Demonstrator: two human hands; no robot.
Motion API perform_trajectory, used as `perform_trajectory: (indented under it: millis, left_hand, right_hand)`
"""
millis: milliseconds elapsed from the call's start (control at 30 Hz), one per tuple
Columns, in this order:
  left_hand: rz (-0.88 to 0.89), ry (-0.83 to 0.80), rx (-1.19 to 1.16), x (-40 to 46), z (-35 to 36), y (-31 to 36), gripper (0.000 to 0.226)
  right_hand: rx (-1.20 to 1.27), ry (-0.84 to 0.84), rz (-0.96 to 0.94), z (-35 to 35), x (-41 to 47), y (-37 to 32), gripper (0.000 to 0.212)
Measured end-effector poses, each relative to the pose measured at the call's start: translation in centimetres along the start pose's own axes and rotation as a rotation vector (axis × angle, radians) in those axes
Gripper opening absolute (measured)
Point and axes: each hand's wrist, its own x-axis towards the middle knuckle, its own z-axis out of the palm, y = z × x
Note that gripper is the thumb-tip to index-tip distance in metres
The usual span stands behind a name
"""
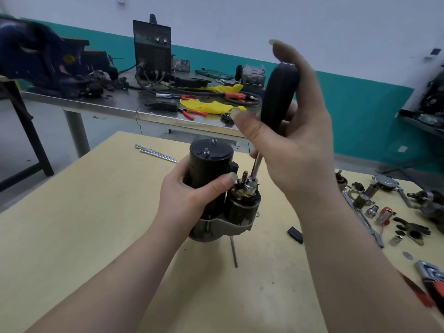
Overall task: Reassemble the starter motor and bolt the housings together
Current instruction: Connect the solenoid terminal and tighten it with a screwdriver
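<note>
Wooden table (pixel 96 236) carries everything, biggest first. Starter motor (pixel 211 188) stands upright near the table's middle, toward the far edge: black main cylinder on the left, smaller solenoid (pixel 243 210) beside it on the right, grey housing (pixel 223 227) at the base touching the tabletop. Left hand (pixel 189 193) wrapped around the black cylinder from the left, thumb across the front near the solenoid top. Right hand (pixel 288 140) closed around the black handle of a nut driver (pixel 278 97), shaft angled down-left, its socket (pixel 250 186) seated on a terminal on top of the solenoid; a copper stud just beside it. Thin metal rod (pixel 233 251) lies on the table in front of the motor base. Extension bar (pixel 156 152) near the far edge, left of the motor. Small black piece (pixel 295 234) right of the base. Loose sockets and small parts (pixel 384 212) spread along the right edge.
</note>
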Motion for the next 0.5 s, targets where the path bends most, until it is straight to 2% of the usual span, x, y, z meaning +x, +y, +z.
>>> perform_trajectory:
  millis: [100,200,300,367,433,500]
  left_hand:
    - [-0.003,0.001,0.013,0.0,0.0,0.0,0.068]
    - [0.005,0.004,0.004,-0.1,0.0,0.3,0.072]
    - [0.0,0.008,0.016,-0.1,0.1,0.3,0.073]
    - [0.004,0.008,0.022,-0.1,0.1,0.3,0.073]
    - [0.008,0.01,0.019,-0.2,0.1,0.3,0.072]
    - [0.003,0.012,0.019,-0.2,0.1,0.2,0.072]
  right_hand:
    - [0.138,-0.014,0.04,0.0,-0.3,-0.2,0.052]
    - [0.3,-0.032,0.072,-0.5,-0.4,-0.9,0.047]
    - [0.206,-0.01,0.002,-0.1,-0.5,-1.0,0.038]
    - [0.228,0.032,0.005,0.3,-0.6,-0.8,0.033]
    - [0.295,0.059,0.031,0.5,-0.6,-0.8,0.032]
    - [0.338,0.057,0.046,0.5,-0.5,-0.7,0.043]
